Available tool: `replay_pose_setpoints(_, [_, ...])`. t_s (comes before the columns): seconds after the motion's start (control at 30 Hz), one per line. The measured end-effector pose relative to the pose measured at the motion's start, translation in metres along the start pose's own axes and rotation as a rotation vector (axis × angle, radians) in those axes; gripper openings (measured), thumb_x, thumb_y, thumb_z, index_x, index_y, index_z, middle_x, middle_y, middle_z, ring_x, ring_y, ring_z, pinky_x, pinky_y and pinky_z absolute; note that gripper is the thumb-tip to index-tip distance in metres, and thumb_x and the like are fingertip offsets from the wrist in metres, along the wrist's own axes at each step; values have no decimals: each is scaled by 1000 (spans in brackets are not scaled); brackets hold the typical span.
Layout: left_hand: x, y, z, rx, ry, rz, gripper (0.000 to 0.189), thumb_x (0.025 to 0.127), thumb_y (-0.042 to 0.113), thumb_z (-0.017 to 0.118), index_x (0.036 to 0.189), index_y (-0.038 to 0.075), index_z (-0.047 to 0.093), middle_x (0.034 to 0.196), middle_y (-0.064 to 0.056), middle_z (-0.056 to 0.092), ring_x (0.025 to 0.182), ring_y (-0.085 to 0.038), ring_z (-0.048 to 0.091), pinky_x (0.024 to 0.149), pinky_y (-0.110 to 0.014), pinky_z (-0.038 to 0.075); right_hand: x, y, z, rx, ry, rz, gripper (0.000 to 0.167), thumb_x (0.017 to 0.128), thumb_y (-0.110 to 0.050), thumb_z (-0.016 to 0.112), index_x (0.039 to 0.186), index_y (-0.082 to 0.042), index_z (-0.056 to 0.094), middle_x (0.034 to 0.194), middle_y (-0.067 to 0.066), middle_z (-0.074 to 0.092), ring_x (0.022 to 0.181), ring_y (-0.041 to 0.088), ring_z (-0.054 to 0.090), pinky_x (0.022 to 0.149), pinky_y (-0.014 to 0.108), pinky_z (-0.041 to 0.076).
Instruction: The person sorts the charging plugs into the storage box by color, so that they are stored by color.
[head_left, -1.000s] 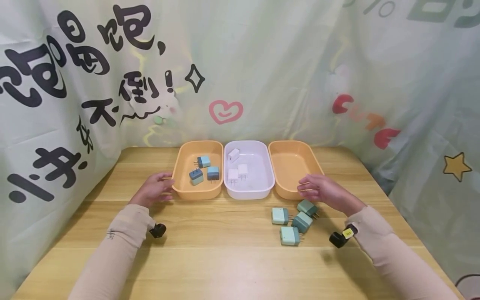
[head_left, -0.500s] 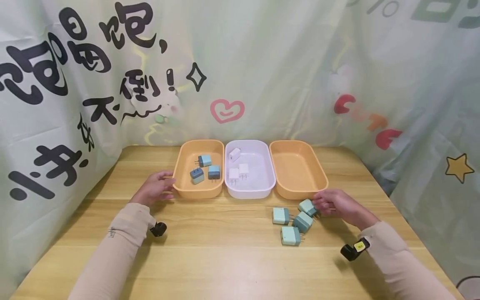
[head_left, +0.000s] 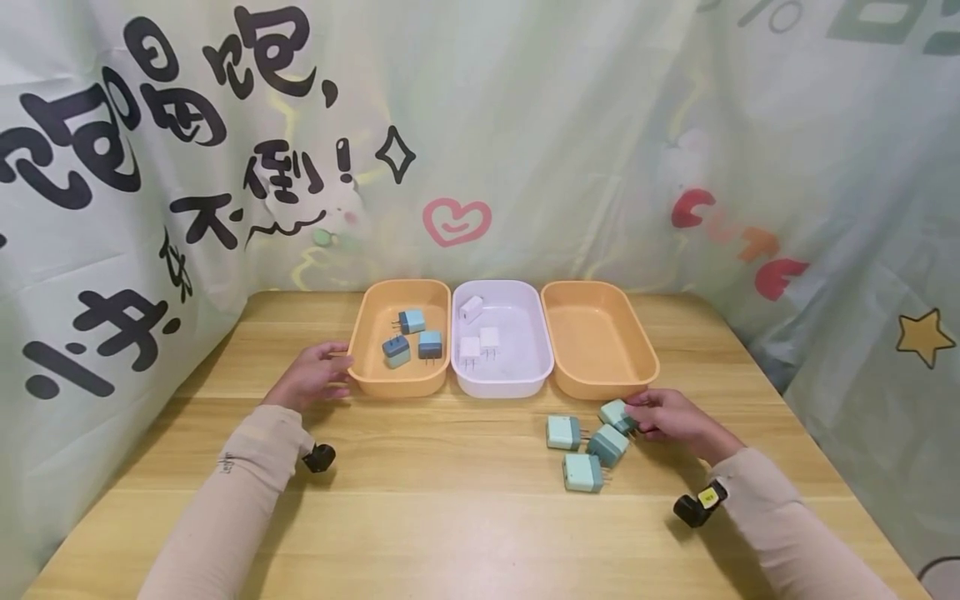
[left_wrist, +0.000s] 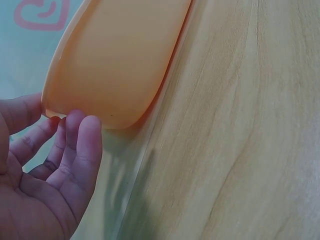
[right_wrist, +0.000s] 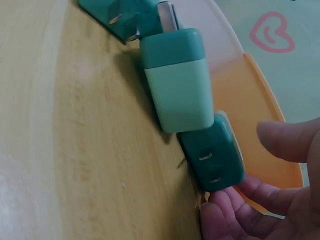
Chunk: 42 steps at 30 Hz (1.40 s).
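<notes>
My left hand [head_left: 315, 375] rests at the left rim of the left orange tray [head_left: 397, 387], its relaxed fingertips at the tray's outer wall in the left wrist view. Beside the right orange tray [head_left: 600, 337], my right hand [head_left: 671, 417] reaches the rearmost mint-and-teal plug charger [head_left: 617, 414]. The right wrist view has the fingertips [right_wrist: 220, 210] touching that charger's end, the thumb [right_wrist: 285, 140] standing away from it. More such chargers lie close by: one in the middle [head_left: 609, 444], one at left [head_left: 562, 432] and one in front [head_left: 582, 472].
Between the orange trays stands a white tray [head_left: 517, 387] with 3 white chargers [head_left: 470, 347] inside. The left tray holds 3 blue chargers [head_left: 412, 322]. A patterned curtain [head_left: 570, 167] hangs behind and beside the wooden table [head_left: 450, 500].
My right hand has come off the right tray's front corner, moving down and right to the rearmost charger on the table. The left hand stays at its tray.
</notes>
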<state>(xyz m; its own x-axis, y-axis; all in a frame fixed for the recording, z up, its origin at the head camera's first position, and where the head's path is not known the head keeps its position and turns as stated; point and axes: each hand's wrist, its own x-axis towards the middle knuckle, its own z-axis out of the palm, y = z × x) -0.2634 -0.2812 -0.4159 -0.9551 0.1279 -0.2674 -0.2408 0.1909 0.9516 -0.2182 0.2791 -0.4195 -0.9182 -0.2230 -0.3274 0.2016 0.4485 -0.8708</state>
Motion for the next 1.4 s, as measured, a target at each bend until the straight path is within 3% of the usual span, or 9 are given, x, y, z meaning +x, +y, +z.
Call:
replay_pose_setpoints(0.23, [-1,0,2,4,7,2,55,102,16,49,149,-2,27,125,-24,50,91,-18,60,82,-37,57,1,-1,7,-165,73,-14,55,90,-20,71,124,16,48,95,10,57,75,16,54,60,28,50])
replay_pose_setpoints(0.53, [-3,-2,4,10,21,-7,53,103,17,49,148,-2,29,119,-18,51,91,-18,58,79,-33,58,-1,-4,10,-196,82,16,54,81,-15,79,119,14,51,98,14,55,79,20,53,63,30,50])
replay_pose_setpoints(0.77, [-2,-3,3,-5,29,-13,54,102,16,50,148,-1,29,118,-17,51,90,-18,58,78,-33,58,-1,-1,10,-169,39,2,42,80,-6,76,112,13,57,86,7,55,71,18,51,57,26,45])
replay_pose_setpoints(1.03, [-4,1,3,15,25,-5,54,102,16,49,149,-2,28,123,-22,50,91,-18,57,78,-32,58,-6,-2,0,-124,40,-18,37,87,-7,69,111,9,45,96,12,56,80,20,54,64,31,48])
replay_pose_setpoints(1.4, [-5,5,5,13,23,-6,55,102,14,49,149,-3,26,127,-26,46,91,-19,57,77,-32,58,-15,-12,-17,45,-58,-23,46,93,-8,61,125,13,36,101,13,57,84,20,59,69,33,56])
